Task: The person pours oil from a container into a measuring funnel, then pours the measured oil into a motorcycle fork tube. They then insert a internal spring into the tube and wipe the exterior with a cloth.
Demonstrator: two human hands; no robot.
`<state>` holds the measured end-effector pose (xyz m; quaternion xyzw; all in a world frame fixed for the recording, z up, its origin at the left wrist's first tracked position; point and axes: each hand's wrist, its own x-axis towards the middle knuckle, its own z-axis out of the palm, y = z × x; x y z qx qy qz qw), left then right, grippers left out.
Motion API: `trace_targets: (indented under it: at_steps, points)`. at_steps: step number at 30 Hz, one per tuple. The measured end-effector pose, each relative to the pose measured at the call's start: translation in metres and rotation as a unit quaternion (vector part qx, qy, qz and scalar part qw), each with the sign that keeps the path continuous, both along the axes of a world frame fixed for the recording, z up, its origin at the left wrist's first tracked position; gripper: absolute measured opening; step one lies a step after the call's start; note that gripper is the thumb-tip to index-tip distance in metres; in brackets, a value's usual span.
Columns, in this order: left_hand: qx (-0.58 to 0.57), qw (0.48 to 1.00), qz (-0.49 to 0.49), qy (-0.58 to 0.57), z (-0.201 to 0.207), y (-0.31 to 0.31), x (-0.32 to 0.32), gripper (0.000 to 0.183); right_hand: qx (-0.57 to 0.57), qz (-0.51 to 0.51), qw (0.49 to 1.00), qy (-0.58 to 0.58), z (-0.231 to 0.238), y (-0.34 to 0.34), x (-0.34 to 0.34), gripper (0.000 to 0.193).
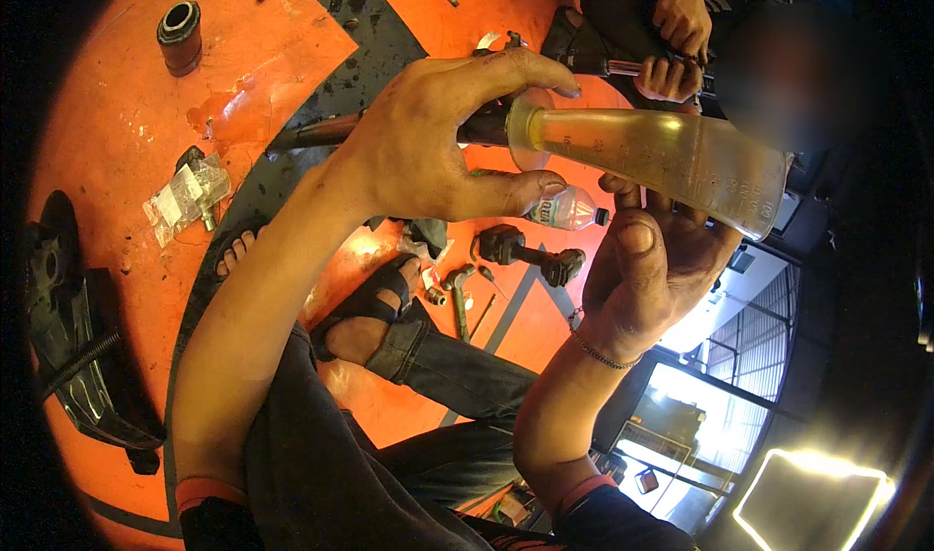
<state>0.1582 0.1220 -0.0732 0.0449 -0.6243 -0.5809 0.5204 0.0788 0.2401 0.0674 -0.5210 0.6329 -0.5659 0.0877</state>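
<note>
At the left, a black sleeve (181, 40) is sitting on the orange floor (102, 128), and a clear bag (180, 201) is lying near it; such loose parts are suggesting that the work is only partway done. A dark tube (316, 135) is running in behind the left hand (418, 133), whose forearm is reaching up from below; its thumb and index are spreading apart around the foot of the cup (652, 152), its other fingers hiding, so I cannot tell how firmly it is gripping. The cup is holding yellowish liquid, so filling appears begun; what is left I cannot tell. A bottle (564, 209) is lying beyond it. The right hand (657, 269) is turning its palm toward the cup's wide end, thumb standing free, fingers curling behind; whether they are pressing it is unclear.
</note>
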Motion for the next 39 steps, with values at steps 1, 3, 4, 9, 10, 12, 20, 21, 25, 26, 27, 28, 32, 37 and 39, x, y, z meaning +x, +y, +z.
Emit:
trace_targets:
  at_steps: [1, 3, 4, 9, 10, 12, 20, 21, 25, 26, 27, 28, 32, 37, 39]
  points:
    - [0.000, 1.000, -0.002, -0.002, 0.000, 0.000, 0.000, 0.066, 0.000, -0.002, 1.000, -0.001, 0.000, 0.000, 0.000, 0.090]
    - [0.004, 1.000, -0.004, 0.005, 0.000, 0.000, 0.000, 0.065, 0.000, -0.005, 1.000, 0.000, -0.001, 0.000, 0.000, 0.090]
    - [0.006, 1.000, -0.005, 0.008, 0.000, 0.000, 0.000, 0.065, 0.000, -0.006, 1.000, 0.002, -0.001, 0.001, -0.001, 0.090]
    - [0.002, 1.000, 0.001, 0.000, 0.002, -0.001, 0.001, 0.063, 0.011, -0.005, 1.000, 0.005, 0.000, 0.007, -0.006, 0.092]
    - [0.001, 1.000, 0.003, -0.003, 0.002, 0.000, 0.001, 0.062, 0.010, -0.005, 1.000, 0.005, 0.000, 0.007, -0.006, 0.093]
    - [0.000, 1.000, 0.003, 0.007, 0.002, 0.000, 0.001, 0.062, 0.010, -0.004, 1.000, 0.005, -0.001, 0.008, -0.007, 0.094]
    - [-0.005, 1.000, 0.006, 0.009, 0.001, 0.001, 0.000, 0.062, 0.013, -0.001, 1.000, 0.001, 0.000, 0.011, -0.011, 0.096]
    - [-0.007, 1.000, 0.007, 0.004, 0.001, 0.000, 0.000, 0.062, 0.013, 0.000, 1.000, 0.001, 0.001, 0.011, -0.011, 0.096]
    - [-0.012, 1.000, 0.015, 0.004, 0.002, 0.000, -0.001, 0.062, 0.017, -0.006, 1.000, 0.005, 0.002, 0.011, -0.010, 0.098]
    - [-0.011, 1.000, 0.013, 0.000, 0.001, 0.000, 0.000, 0.062, 0.020, -0.009, 1.000, 0.005, 0.002, 0.010, -0.009, 0.098]
    - [-0.010, 1.000, 0.012, -0.003, 0.001, 0.000, 0.000, 0.062, 0.016, -0.008, 1.000, 0.002, 0.001, 0.011, -0.009, 0.097]
    - [-0.009, 1.000, 0.010, -0.006, 0.001, 0.000, 0.001, 0.062, 0.012, -0.007, 1.000, -0.001, 0.001, 0.011, -0.009, 0.096]
    - [-0.016, 1.000, 0.011, 0.009, 0.001, 0.000, -0.001, 0.064, 0.015, 0.006, 1.000, 0.001, 0.001, 0.012, -0.012, 0.092]
    - [-0.011, 1.000, 0.016, 0.015, -0.001, -0.001, -0.001, 0.065, 0.016, 0.014, 1.000, -0.010, 0.001, 0.012, -0.012, 0.090]
    - [-0.004, 1.000, 0.012, 0.012, 0.000, -0.001, -0.001, 0.065, 0.015, 0.005, 1.000, -0.007, 0.001, 0.012, -0.011, 0.090]
